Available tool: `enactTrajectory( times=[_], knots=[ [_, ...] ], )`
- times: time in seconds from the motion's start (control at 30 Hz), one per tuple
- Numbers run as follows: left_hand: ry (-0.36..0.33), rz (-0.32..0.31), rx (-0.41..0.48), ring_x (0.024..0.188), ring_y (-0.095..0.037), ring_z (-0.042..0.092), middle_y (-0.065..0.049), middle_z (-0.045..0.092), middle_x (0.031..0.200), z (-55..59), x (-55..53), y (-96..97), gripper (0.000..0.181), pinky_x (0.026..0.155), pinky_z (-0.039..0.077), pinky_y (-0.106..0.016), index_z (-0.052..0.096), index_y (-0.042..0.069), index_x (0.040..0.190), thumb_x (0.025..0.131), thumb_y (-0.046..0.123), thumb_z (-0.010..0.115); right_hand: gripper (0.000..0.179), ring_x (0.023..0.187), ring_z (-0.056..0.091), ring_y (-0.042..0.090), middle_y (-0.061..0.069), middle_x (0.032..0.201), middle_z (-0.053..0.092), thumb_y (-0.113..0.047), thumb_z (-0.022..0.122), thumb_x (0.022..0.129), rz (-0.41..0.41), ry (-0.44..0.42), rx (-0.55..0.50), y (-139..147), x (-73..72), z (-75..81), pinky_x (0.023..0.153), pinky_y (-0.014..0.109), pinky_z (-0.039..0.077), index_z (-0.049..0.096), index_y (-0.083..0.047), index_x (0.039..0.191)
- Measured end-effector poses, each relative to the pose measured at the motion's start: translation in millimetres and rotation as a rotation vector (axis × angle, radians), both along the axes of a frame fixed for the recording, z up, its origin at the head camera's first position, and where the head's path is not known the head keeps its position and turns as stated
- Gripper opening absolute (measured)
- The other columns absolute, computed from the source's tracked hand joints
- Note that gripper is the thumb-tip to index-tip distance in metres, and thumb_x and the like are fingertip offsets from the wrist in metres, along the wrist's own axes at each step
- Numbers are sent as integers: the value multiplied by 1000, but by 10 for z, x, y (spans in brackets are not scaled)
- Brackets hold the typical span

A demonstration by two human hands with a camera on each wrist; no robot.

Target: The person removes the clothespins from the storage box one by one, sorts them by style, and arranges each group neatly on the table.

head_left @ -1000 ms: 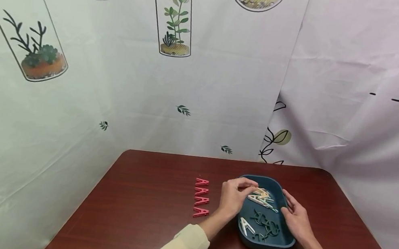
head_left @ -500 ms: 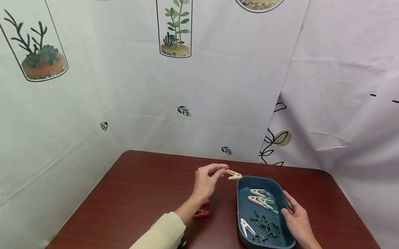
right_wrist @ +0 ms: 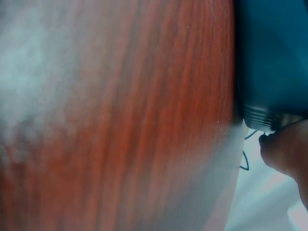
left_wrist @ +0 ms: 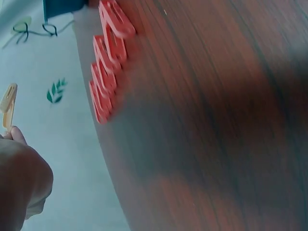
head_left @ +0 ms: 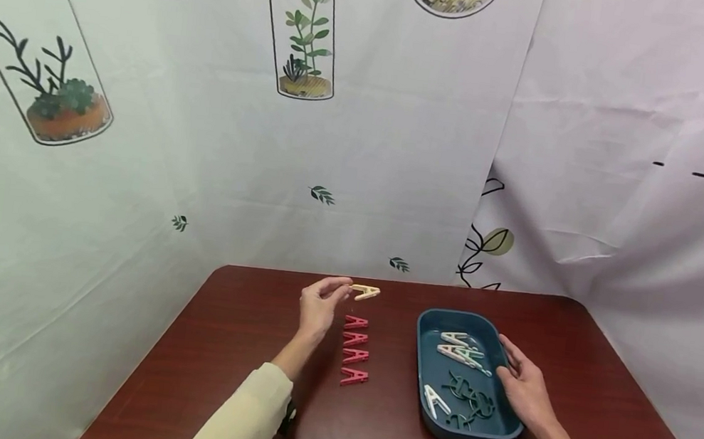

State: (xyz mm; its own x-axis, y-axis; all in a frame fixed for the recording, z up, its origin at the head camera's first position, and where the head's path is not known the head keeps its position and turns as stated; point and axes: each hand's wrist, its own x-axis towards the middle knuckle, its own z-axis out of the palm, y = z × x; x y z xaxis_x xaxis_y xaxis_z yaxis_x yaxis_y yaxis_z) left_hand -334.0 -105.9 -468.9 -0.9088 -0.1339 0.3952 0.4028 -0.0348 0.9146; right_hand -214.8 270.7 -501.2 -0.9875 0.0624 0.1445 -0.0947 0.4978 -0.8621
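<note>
My left hand point(head_left: 317, 310) pinches a pale yellow clothespin point(head_left: 366, 292) by one end, raised near the table's far edge. Below it, several red clothespins point(head_left: 355, 356) lie in a column on the table. In the left wrist view the hand point(left_wrist: 24, 180) and the yellow clothespin point(left_wrist: 8, 105) appear at the left edge. My right hand point(head_left: 526, 389) grips the right rim of a blue tray point(head_left: 433, 368), thumb at the rim and fingers outside. Inside the tray are white clothespins point(head_left: 436, 402), pale green ones point(head_left: 471, 356) and dark green looped pieces point(head_left: 469, 395).
A dark red-brown wooden table point(head_left: 275, 333) carries everything. Behind it hangs a white cloth point(head_left: 383, 173) printed with plants in jars. The right wrist view shows the tray's outer side point(right_wrist: 274, 57) standing on the tabletop.
My left hand has lifted the yellow clothespin out of the tray and carried it left, past the tray rim, to above the red column. The right hand stays on the tray.
</note>
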Motion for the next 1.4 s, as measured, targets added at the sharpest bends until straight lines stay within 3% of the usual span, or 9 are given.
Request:
enactTrajectory(
  times=[0.3,0.5,0.87,1.13,1.3,1.4],
  knots=[
    [-213,25,65,90,-18,76,-28,76,110,-103,-105,-255,16,90,61,-38,75,-12,113,98,-7,71,60,145,45,50,33,164,34,5,47,108,-8,-7,-12,-15,13,7,105,42,42,26,5,165],
    [-349,37,32,90,-23,77,-26,76,109,-144,-121,-381,16,84,62,-32,73,-14,114,100,-8,68,60,145,44,50,33,164,34,5,46,109,-7,-4,-11,-19,-5,2,106,44,41,25,4,165],
    [-417,72,-33,82,-15,75,-24,78,103,-195,-167,-497,14,80,63,-32,73,-14,110,97,-11,70,61,145,45,48,32,164,35,7,47,107,-4,7,-32,-22,24,-3,106,36,44,27,4,165],
    [-462,83,-90,82,-15,75,-25,78,103,-255,-234,-581,15,79,63,-31,71,-14,109,94,-16,69,61,147,42,47,31,165,34,5,47,108,1,-4,-48,-6,3,-2,107,39,42,26,3,166],
    [-481,126,-224,85,-12,74,-17,80,99,-316,-287,-620,11,76,59,-26,74,-7,104,94,-11,73,61,147,42,46,31,165,34,6,47,108,2,5,-54,1,6,-21,101,16,45,27,3,165],
    [-480,159,-335,90,-16,75,-10,81,96,-341,-307,-633,7,83,54,-31,76,0,100,95,-5,75,61,146,42,46,32,164,35,9,47,106,8,30,-73,-3,14,-23,92,3,41,28,5,164]
  ],
)
